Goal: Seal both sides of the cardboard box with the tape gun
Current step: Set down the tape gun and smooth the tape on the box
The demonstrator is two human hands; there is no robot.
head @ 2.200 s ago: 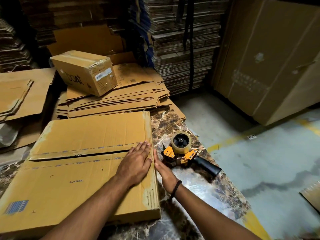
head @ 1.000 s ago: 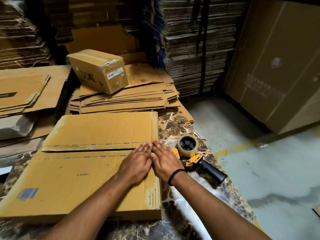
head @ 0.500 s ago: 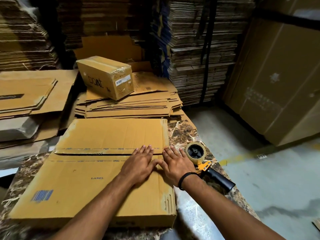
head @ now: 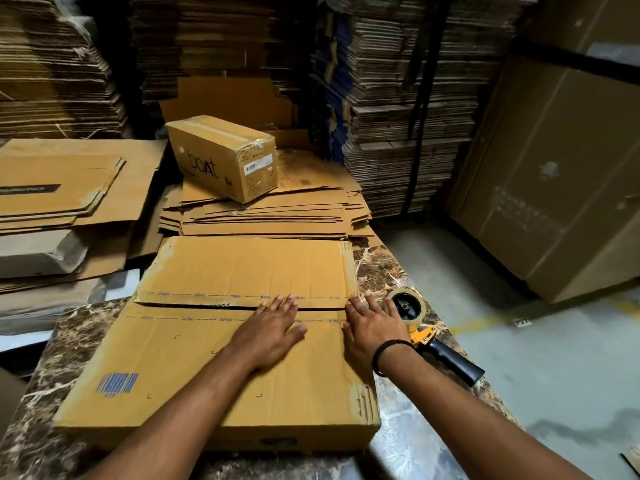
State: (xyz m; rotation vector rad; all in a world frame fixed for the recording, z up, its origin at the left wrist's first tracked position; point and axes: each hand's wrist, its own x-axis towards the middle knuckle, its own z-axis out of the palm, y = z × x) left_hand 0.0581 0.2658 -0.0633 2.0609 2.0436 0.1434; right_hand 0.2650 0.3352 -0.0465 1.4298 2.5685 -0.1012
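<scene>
A wide, shallow cardboard box (head: 194, 368) lies flat on a glossy, brown-veined marble tabletop (head: 69, 341); its matte corrugated top flaps meet in a dark seam running left to right, with dashed lines printed "TAPING" on either side; the left hand (head: 270, 329) lies flat on the lid, fingers straight and spread, their tips across the seam; the right hand (head: 372, 327), a black band at its wrist, rests with straight fingers at the seam's right end on the box edge, gripping nothing; just beside it on the tabletop lies the tape gun (head: 424, 336), with a round tan roll, yellow metal frame and black handle; behind, a small sealed carton (head: 221, 157) sits on a stack of flattened cardboard (head: 270, 216)
</scene>
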